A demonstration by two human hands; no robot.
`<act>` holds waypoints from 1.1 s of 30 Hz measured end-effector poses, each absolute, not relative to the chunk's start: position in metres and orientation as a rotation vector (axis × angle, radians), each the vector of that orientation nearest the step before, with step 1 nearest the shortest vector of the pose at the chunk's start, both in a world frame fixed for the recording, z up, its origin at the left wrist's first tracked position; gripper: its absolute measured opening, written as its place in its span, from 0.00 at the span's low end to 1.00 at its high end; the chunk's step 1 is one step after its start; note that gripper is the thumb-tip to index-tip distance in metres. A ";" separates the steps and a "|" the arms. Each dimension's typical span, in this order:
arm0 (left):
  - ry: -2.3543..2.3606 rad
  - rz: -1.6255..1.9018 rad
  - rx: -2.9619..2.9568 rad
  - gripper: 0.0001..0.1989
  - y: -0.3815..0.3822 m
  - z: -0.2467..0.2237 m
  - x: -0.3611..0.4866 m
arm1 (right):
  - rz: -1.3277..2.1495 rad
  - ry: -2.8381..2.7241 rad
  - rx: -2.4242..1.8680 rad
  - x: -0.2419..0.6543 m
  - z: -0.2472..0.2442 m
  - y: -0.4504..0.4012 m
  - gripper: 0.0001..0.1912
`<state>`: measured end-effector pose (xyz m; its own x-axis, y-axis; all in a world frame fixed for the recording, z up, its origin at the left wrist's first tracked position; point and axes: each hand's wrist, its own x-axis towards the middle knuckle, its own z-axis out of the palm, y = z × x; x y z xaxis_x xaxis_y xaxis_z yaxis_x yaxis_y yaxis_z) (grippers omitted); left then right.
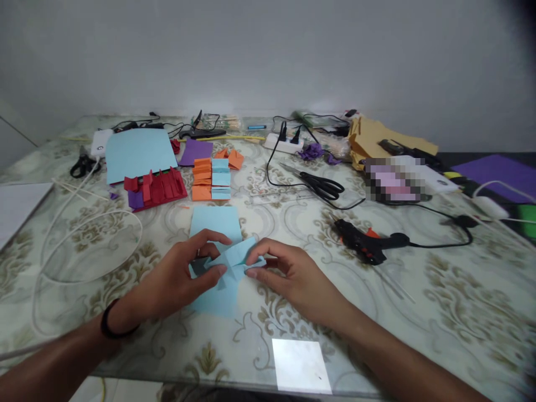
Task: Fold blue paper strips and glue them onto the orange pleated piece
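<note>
Between both hands is a folded piece of light blue paper [237,254], creased and held slightly above the table. My left hand [184,273] pinches its left side with thumb and fingers. On the right side, my right hand [288,268] grips it between thumb and bent fingers. Beneath lies a flat light blue paper sheet [215,220], partly covered by the left hand and the folded piece. Just beyond are orange and light blue folded paper strips [211,180]. To their left sit red folded paper strips [163,190] with a purple part.
Black-handled scissors [320,185] and a black glue gun [368,241] lie to the right, trailing cords. A white power strip [283,143] stands at the back. A large blue sheet [140,153] is back left. A white cable [90,279] loops across the left.
</note>
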<state>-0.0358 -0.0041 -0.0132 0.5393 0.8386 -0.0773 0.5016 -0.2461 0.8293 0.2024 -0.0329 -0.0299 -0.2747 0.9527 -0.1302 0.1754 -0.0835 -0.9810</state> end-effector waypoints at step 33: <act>1.169 0.580 1.873 0.06 -0.005 -0.025 -0.023 | 0.529 -1.968 -0.941 0.193 -0.038 -0.047 0.06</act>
